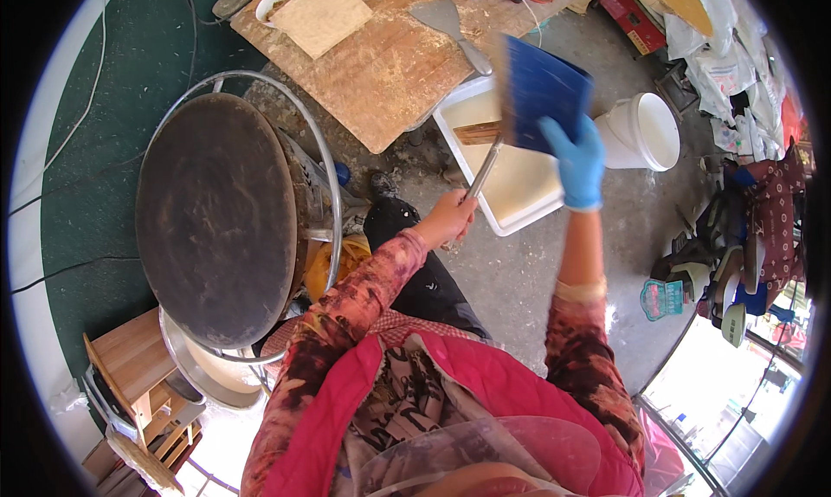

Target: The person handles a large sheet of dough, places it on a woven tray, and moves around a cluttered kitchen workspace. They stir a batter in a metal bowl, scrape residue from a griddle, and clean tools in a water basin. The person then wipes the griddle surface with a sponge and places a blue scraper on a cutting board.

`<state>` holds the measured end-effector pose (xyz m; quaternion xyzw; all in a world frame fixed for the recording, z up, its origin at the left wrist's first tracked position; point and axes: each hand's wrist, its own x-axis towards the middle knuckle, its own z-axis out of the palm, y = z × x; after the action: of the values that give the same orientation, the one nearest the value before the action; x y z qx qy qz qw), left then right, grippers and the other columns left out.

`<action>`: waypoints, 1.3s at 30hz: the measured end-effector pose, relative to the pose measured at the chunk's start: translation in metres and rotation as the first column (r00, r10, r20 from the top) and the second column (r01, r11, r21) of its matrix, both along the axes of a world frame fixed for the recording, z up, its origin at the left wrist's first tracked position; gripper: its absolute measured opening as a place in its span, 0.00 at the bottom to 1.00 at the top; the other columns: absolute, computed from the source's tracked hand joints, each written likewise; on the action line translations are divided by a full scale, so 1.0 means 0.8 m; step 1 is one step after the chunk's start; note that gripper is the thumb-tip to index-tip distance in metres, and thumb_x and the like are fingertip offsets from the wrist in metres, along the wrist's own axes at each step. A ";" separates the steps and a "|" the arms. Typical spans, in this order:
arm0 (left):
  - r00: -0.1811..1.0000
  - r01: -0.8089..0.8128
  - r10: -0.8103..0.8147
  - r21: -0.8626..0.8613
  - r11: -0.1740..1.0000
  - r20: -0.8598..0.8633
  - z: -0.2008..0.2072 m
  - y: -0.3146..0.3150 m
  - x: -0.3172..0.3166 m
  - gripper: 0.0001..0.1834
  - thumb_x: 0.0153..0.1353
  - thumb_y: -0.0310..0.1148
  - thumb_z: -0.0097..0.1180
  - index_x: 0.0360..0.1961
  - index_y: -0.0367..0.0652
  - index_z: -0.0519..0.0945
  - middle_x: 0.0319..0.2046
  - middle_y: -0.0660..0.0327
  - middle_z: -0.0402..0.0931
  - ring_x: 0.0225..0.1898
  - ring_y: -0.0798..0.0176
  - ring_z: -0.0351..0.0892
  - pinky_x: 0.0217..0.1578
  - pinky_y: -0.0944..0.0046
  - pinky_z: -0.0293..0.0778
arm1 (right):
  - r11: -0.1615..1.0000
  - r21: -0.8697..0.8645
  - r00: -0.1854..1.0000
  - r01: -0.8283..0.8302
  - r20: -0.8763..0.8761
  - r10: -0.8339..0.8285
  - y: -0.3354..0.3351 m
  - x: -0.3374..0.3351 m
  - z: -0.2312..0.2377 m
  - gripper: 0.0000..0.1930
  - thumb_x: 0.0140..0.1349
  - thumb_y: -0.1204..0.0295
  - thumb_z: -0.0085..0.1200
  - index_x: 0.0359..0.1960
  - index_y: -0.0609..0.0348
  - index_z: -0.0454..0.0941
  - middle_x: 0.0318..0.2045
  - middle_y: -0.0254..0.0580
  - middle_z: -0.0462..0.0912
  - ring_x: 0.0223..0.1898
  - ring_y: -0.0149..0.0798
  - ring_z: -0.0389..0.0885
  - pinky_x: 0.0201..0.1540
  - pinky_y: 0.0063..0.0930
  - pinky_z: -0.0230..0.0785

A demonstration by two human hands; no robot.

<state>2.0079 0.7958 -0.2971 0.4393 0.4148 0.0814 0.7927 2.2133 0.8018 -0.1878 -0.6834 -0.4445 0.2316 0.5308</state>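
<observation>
My left hand, bare, is closed around the metal handle of a tool. The tool's far end meets the lower left edge of a blue flat board, and its head is hard to make out. In a blue glove, my right hand grips that board by its near edge; the board is blurred by motion. Both are above a white rectangular tub holding a cream-coloured substance. A piece of wood shows at the tub's left side, beside the tool.
On my left stands a large round dark griddle inside a metal ring. Ahead, a floury wooden board bears a scraper and a square flat sheet. A white bucket stands right of the tub.
</observation>
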 end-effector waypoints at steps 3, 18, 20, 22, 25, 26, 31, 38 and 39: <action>1.000 -0.004 0.006 -0.046 0.999 0.026 0.014 0.010 0.001 0.12 0.64 0.37 0.43 0.27 0.40 0.68 0.19 0.65 0.66 0.11 0.74 0.62 0.10 0.72 0.59 | 0.962 -0.140 0.972 0.235 0.031 -0.233 -0.074 0.070 -0.026 0.14 0.51 0.72 0.61 0.38 0.65 0.75 0.29 0.36 0.80 0.29 0.25 0.74 0.34 0.21 0.68; 0.998 0.062 -0.063 -0.063 0.996 -0.004 0.039 0.006 0.010 0.11 0.64 0.36 0.43 0.28 0.41 0.67 0.19 0.66 0.65 0.14 0.75 0.62 0.12 0.74 0.60 | 0.930 -0.246 0.772 0.275 0.632 -0.061 -0.121 0.145 -0.090 0.14 0.51 0.63 0.57 0.39 0.53 0.77 0.33 0.45 0.80 0.35 0.48 0.78 0.38 0.35 0.70; 0.997 0.078 -0.079 -0.031 0.996 -0.009 0.037 0.006 0.012 0.11 0.64 0.36 0.43 0.26 0.42 0.66 0.19 0.67 0.64 0.14 0.75 0.62 0.11 0.73 0.60 | 0.925 -0.280 0.766 0.258 0.642 -0.020 -0.117 0.141 -0.095 0.13 0.52 0.64 0.56 0.39 0.52 0.77 0.34 0.45 0.79 0.36 0.48 0.78 0.39 0.35 0.69; 0.997 0.075 -0.075 -0.033 0.997 -0.022 0.035 0.007 0.013 0.12 0.64 0.36 0.43 0.25 0.42 0.66 0.19 0.67 0.64 0.13 0.75 0.61 0.11 0.73 0.59 | 0.906 -0.339 0.779 0.252 0.627 0.017 -0.111 0.137 -0.102 0.13 0.52 0.64 0.55 0.39 0.52 0.77 0.34 0.45 0.79 0.37 0.49 0.77 0.40 0.37 0.68; 0.995 0.088 -0.088 0.006 0.996 -0.047 0.031 0.010 0.017 0.12 0.63 0.35 0.43 0.24 0.43 0.66 0.18 0.67 0.64 0.12 0.75 0.60 0.10 0.72 0.58 | 0.892 -0.367 0.762 0.264 0.646 0.040 -0.103 0.130 -0.113 0.13 0.52 0.64 0.55 0.39 0.52 0.77 0.33 0.45 0.79 0.37 0.50 0.77 0.40 0.37 0.69; 0.994 0.095 -0.093 0.020 0.995 -0.052 0.029 0.011 0.019 0.12 0.63 0.35 0.43 0.24 0.43 0.66 0.18 0.67 0.64 0.12 0.75 0.60 0.10 0.72 0.58 | 0.903 -0.367 0.753 0.225 0.653 0.078 -0.099 0.128 -0.117 0.13 0.52 0.65 0.55 0.39 0.52 0.77 0.34 0.46 0.79 0.37 0.50 0.77 0.40 0.37 0.69; 0.988 0.108 -0.096 0.094 0.990 -0.119 0.017 0.012 0.024 0.10 0.63 0.34 0.44 0.26 0.41 0.67 0.17 0.67 0.64 0.11 0.75 0.60 0.10 0.71 0.57 | 0.893 -0.418 0.720 0.168 0.670 0.178 -0.090 0.124 -0.125 0.11 0.51 0.66 0.55 0.37 0.53 0.78 0.32 0.46 0.79 0.35 0.50 0.77 0.38 0.39 0.69; 0.953 0.232 -0.141 0.348 0.908 -0.267 -0.012 0.009 0.025 0.12 0.60 0.36 0.47 0.30 0.36 0.71 0.20 0.55 0.71 0.21 0.55 0.72 0.23 0.58 0.68 | 0.910 -0.381 0.697 0.162 0.697 0.168 -0.081 0.125 -0.133 0.10 0.51 0.66 0.55 0.36 0.52 0.78 0.31 0.46 0.79 0.34 0.50 0.77 0.37 0.40 0.69; 0.944 0.262 -0.137 0.433 0.863 -0.299 -0.015 0.007 0.026 0.12 0.59 0.35 0.48 0.30 0.35 0.71 0.21 0.52 0.73 0.24 0.51 0.74 0.26 0.56 0.69 | 0.901 -0.406 0.700 0.153 0.688 0.191 -0.080 0.123 -0.136 0.10 0.51 0.66 0.55 0.35 0.52 0.78 0.31 0.46 0.79 0.34 0.51 0.77 0.37 0.40 0.69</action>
<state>2.0284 0.8017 -0.3093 0.6646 0.4343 0.0379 0.6068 2.3121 0.7375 -0.2965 -0.8143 -0.5591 0.0470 0.1485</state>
